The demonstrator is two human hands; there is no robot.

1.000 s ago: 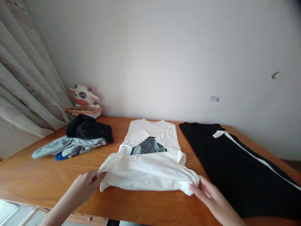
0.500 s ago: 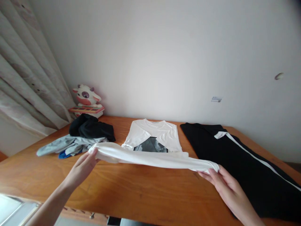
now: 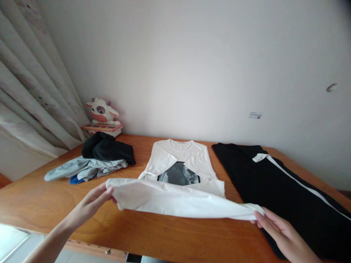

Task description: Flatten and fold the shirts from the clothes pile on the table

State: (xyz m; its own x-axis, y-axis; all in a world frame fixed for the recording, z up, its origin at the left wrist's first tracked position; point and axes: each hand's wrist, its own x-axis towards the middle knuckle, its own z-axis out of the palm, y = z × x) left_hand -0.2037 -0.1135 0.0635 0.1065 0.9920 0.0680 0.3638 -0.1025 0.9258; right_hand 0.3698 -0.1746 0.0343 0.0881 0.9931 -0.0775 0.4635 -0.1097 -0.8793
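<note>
T-shirt of soft white cloth, with a dark grey printed panel framed in black, lies at the middle of the orange-brown wooden table, its round neckline toward the wall and its lower part drawn out between our hands. Our left hand pinches the near left corner of the cloth, thumb and fingers closed on it. Our right hand grips the near right corner the same way, so the band of fabric stretches between them and slopes down slightly toward our right. We see both sleeves angled inward across the upper corners of the printed panel. To our right, partly behind our right hand, a black cloth garment with a long white stripe is spread flat, just beside the shirt. To our left we have a small heap: a crumpled black garment on top of a wrinkled light grey garment, with a bit of bright blue cloth showing beneath. Behind the heap, near the pale patterned curtain, stands a white-and-pink cow-shaped toy keyboard.
</note>
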